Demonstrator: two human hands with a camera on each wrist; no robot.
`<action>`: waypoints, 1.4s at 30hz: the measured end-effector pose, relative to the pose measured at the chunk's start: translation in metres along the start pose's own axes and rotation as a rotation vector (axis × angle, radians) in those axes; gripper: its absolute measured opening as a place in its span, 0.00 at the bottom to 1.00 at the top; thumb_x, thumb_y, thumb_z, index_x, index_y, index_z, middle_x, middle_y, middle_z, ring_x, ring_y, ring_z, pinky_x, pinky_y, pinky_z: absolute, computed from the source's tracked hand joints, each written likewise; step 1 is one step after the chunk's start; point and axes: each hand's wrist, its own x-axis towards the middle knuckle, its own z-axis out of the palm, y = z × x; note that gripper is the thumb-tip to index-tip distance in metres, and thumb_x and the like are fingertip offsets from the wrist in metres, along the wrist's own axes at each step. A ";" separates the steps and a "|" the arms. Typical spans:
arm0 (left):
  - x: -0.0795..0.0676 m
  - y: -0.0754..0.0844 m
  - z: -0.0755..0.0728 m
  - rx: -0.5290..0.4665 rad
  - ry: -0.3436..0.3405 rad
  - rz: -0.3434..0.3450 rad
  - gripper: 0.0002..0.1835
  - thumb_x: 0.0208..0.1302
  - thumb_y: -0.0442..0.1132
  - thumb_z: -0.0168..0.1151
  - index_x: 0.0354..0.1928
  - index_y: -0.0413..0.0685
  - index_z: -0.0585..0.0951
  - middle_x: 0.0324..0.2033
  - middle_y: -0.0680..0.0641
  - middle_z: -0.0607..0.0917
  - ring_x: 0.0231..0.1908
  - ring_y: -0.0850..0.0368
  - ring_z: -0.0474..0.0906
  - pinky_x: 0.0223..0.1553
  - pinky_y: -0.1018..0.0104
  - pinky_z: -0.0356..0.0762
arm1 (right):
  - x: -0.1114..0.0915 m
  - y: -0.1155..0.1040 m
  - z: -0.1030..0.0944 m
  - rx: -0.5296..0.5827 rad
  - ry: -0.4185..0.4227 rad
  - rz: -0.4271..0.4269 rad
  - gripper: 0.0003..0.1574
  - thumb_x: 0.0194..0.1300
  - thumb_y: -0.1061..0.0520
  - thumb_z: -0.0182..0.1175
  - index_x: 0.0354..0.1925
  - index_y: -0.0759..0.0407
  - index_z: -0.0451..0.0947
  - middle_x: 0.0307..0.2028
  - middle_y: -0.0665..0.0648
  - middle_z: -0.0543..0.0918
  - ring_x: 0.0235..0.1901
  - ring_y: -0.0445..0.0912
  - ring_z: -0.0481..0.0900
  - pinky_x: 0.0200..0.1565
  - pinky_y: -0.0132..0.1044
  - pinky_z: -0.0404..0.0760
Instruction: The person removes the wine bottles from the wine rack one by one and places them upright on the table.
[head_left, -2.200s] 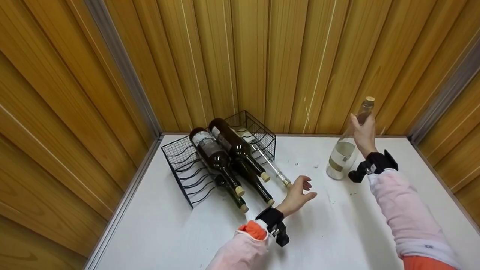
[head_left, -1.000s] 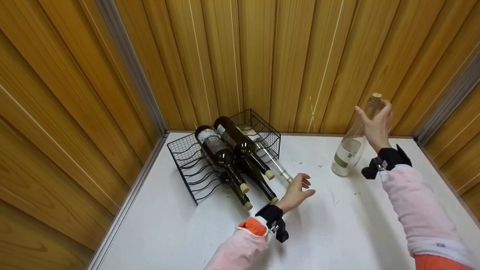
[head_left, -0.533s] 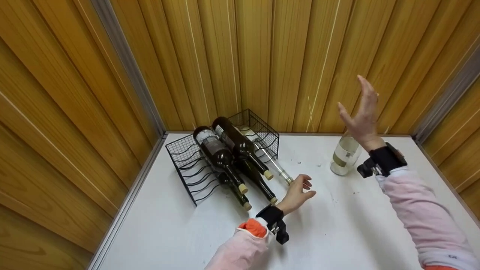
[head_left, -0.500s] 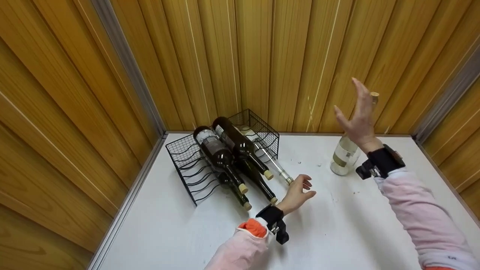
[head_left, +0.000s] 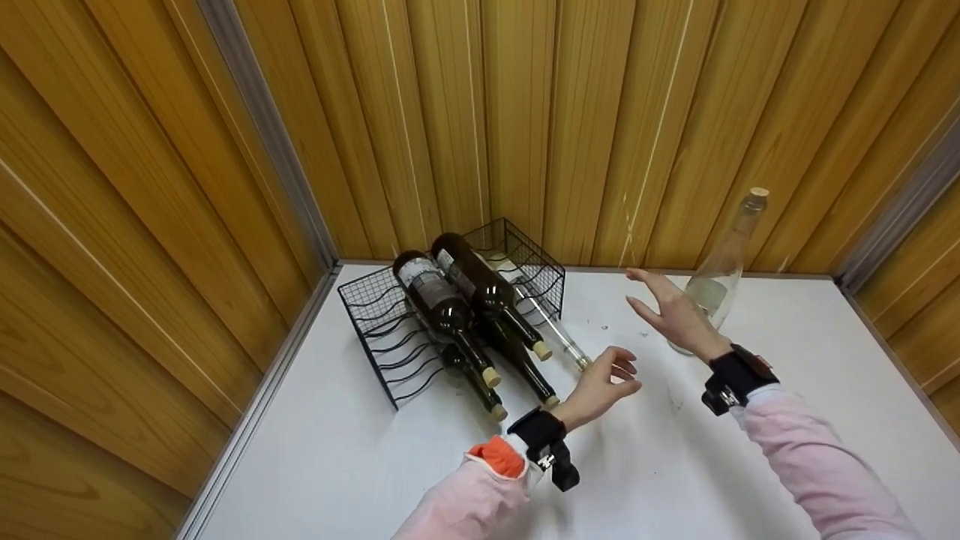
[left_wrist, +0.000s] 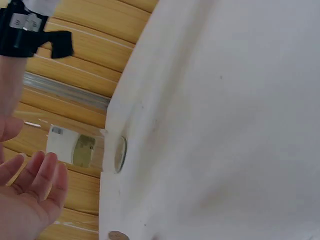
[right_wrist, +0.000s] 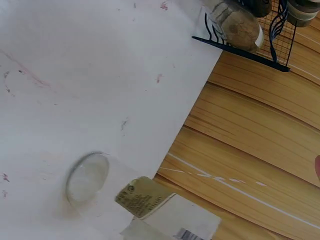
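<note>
A clear glass bottle (head_left: 731, 251) with a cork stands upright on the table at right. My right hand (head_left: 679, 316) is in front of its lower part, fingers extended to the left, holding nothing. My left hand (head_left: 600, 388) hovers by the corked neck of a clear bottle (head_left: 553, 326) lying in a black wire rack (head_left: 375, 352). Its fingers are loosely bent around nothing; whether they touch that neck I cannot tell. Several dark wine bottles (head_left: 431, 289) lie stacked in the rack, necks toward me. In the right wrist view the standing bottle's label (right_wrist: 182, 217) shows.
The white table (head_left: 300, 450) meets wood-panelled walls (head_left: 585, 135) at the back and sides. Curved wire slots at the rack's left side show no bottle on them. Small marks dot the tabletop.
My right hand has let go of the standing clear bottle's neck, then moved left and down in front of it. The bottle stays upright. My left hand has stayed nearly still.
</note>
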 end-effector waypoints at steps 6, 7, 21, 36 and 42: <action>-0.006 0.039 -0.016 -0.069 -0.085 0.058 0.18 0.68 0.34 0.61 0.58 0.38 0.73 0.50 0.38 0.83 0.50 0.55 0.82 0.47 0.77 0.76 | -0.020 0.008 0.005 0.024 -0.082 0.093 0.34 0.63 0.65 0.64 0.65 0.73 0.67 0.56 0.73 0.79 0.58 0.68 0.76 0.56 0.63 0.74; -0.007 0.046 -0.021 -0.075 -0.095 0.077 0.18 0.68 0.34 0.60 0.58 0.37 0.73 0.51 0.37 0.83 0.51 0.52 0.82 0.48 0.76 0.76 | -0.023 0.008 0.006 0.025 -0.093 0.091 0.35 0.62 0.66 0.65 0.65 0.73 0.67 0.56 0.74 0.79 0.57 0.68 0.76 0.56 0.63 0.74; 0.002 0.095 -0.096 -0.103 -0.026 0.197 0.17 0.68 0.31 0.58 0.57 0.34 0.74 0.52 0.34 0.81 0.49 0.56 0.80 0.50 0.73 0.77 | -0.046 0.008 0.016 0.065 -0.127 0.112 0.37 0.60 0.62 0.68 0.64 0.74 0.68 0.55 0.75 0.80 0.56 0.69 0.76 0.55 0.64 0.73; 0.011 0.038 -0.216 0.125 0.369 0.111 0.13 0.62 0.26 0.58 0.50 0.32 0.76 0.45 0.33 0.82 0.44 0.50 0.80 0.50 0.67 0.76 | -0.061 0.000 0.018 0.092 -0.143 0.156 0.44 0.60 0.60 0.69 0.69 0.70 0.62 0.57 0.71 0.79 0.57 0.65 0.76 0.55 0.62 0.73; 0.004 0.017 -0.259 0.496 0.337 0.120 0.15 0.60 0.21 0.52 0.49 0.32 0.75 0.45 0.34 0.79 0.47 0.40 0.77 0.52 0.53 0.76 | -0.064 -0.006 0.018 0.068 -0.195 0.183 0.43 0.62 0.56 0.68 0.68 0.71 0.62 0.58 0.71 0.79 0.57 0.66 0.75 0.56 0.64 0.73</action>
